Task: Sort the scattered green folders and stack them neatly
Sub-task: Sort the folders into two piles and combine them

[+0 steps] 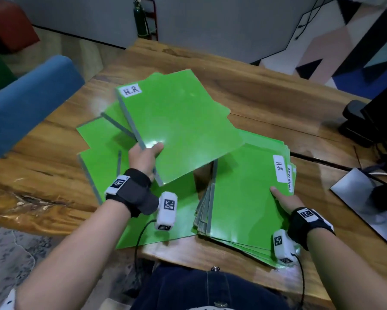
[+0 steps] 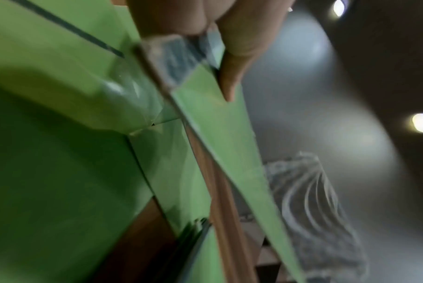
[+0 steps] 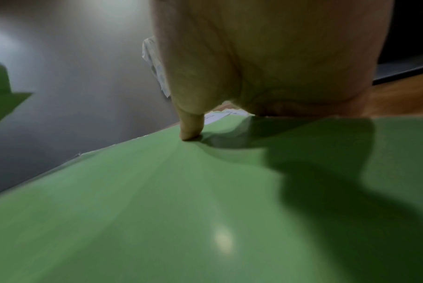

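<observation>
Left hand (image 1: 144,157) grip pinches the H.R folder (image 1: 176,126) by its spine, lifted clear of the scatter (image 1: 98,139), while right hand (image 1: 285,201) lies flat steadying the surface-side stack (image 1: 244,198), likely its destination.

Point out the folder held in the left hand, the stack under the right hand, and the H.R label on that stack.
lifted folder (image 1: 179,128), head view, middle of its cover.
stack (image 1: 244,198), head view, top folder's cover.
H.R label (image 1: 280,168), head view, label's centre.
</observation>
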